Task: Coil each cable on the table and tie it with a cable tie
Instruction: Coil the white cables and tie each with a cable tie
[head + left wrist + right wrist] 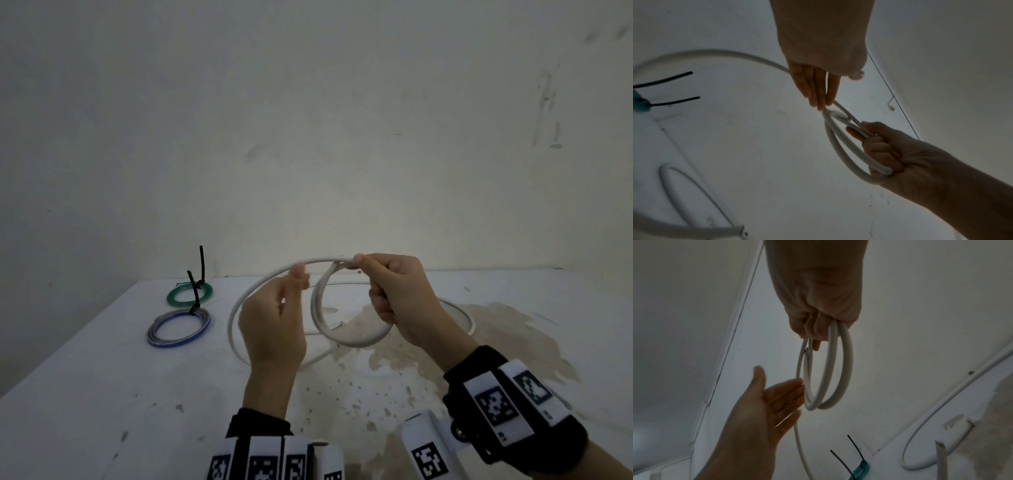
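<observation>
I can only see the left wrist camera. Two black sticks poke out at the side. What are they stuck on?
Observer: They are the tails of black plastic cable ties. One ties a green coiled cable lying on the white table.
Operator: And the other one?
Observer: It ties a blue and grey coiled cable, which lies nearer to the person than the green one.
Operator: Is the left hand squeezing the white cable?
Observer: No. The right wrist view shows the left hand open, thumb spread, with its straight fingers against the thick white cable.
</observation>
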